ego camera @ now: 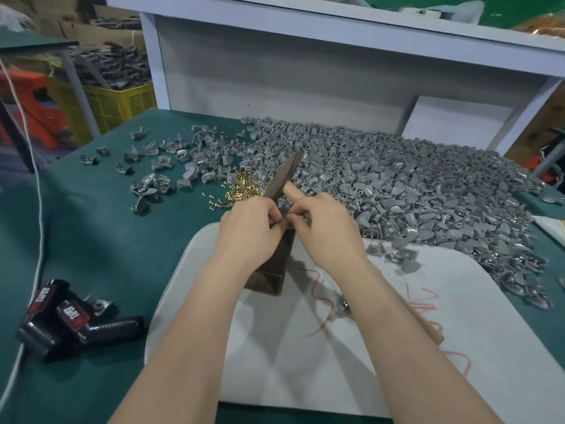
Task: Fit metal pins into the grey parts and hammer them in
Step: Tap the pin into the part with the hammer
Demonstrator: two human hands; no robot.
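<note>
Green cloth covers the desk (101,240), with a yellow crate (116,102) of dark grey pieces on the floor behind its left corner and a white shelf unit (275,71) standing along the back. At the far left a white cord (38,209) trails down the cloth. Near it lie two black tape dispensers (42,319), each with a red label whose white lettering looks like "TAPER". Further back, loose grey parts (159,166) are scattered apart from one another, and just right of them sits a small pile of brass pins (241,186). A white board (275,362) marked with red scribbles lies in the middle, carrying an upright dark metal block (275,267). Over the block's top the left hand (247,231) and right hand (324,231) meet, each grip pinching the same small grey part (283,208), which is largely hidden by the fingers. A hammer (284,175) points its head up behind them, its wooden handle running under the right hand and forearm; I cannot tell whether the palm holds it. On the right spreads a large heap of grey parts (397,185), spilling onto the board's edge.
</note>
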